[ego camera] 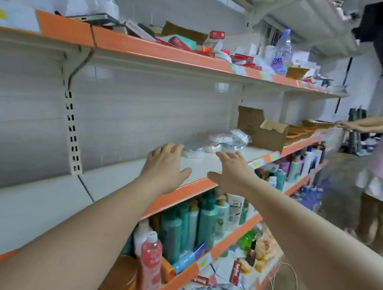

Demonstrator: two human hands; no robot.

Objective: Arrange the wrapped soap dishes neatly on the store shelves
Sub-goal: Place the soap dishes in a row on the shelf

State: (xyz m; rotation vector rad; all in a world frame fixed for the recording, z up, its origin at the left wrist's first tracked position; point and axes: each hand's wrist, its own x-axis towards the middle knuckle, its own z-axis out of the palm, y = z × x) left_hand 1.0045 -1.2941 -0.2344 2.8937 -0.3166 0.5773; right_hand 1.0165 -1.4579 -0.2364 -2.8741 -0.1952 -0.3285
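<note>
1. Where the middle shelf (pixel 111 174) runs leftward from the hands, its white board lies bare up to the slotted upright (pixel 72 132), giving wide room on that side.
2. Its orange front edge (pixel 180 193) passes under both wrists, and the shelf above (pixel 162 52) hangs over the reach.
3. On the right, a brown cardboard box (pixel 261 131) stands on the same shelf and bounds the space there.
4. The wrapped soap dishes (pixel 216 142) sit in a loose cluster between the hands and the box, well back from the front edge.
5. The left hand (pixel 166 163) is spread flat, palm down, holding nothing; its fingertips are just beside the nearest wrapped dish.
6. The right hand (pixel 232 170) is likewise spread and holds nothing, fingers pointing at the cluster, close to it; contact cannot be told.
7. Bottles (pixel 191 222) crowd the shelf below.
</note>
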